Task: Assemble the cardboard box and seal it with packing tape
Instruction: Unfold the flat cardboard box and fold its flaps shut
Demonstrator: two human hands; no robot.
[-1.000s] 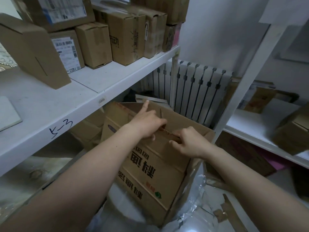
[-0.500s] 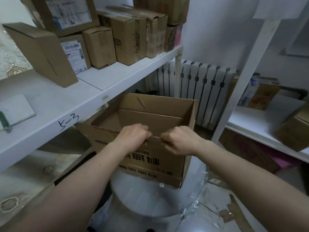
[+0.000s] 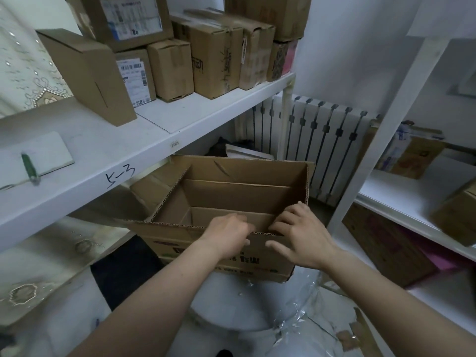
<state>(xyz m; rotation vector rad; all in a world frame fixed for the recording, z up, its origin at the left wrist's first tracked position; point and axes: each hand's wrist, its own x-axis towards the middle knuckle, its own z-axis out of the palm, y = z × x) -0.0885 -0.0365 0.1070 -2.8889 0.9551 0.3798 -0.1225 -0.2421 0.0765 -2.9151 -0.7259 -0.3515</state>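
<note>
Since a second ago the cardboard box (image 3: 226,258) has swung from a tilted, half-flat slab into a squared-up tub with its mouth upward. The right grip (image 3: 301,240) has shifted toward the near right corner.

The left grip (image 3: 226,235) is curled over the top edge of the near wall and clasps it. The right grip pinches the same wall just beside it, thumb on the printed outer face and spread fingers reaching over the rim.

The box rests on a round white seat (image 3: 231,315) wrapped in clear film, just below the white shelf (image 3: 108,161) and in front of the radiator (image 3: 322,140).

The opening-out looks done: four walls stand, and the upper flaps rise or splay outward, one lying out to the left. Something closes the bottom inside, though I cannot tell whether those flaps are properly folded or taped.

No packing tape is in view, so the folding of the flaps and all the sealing appear still to do. I judge the task to be at an early stage.
</note>
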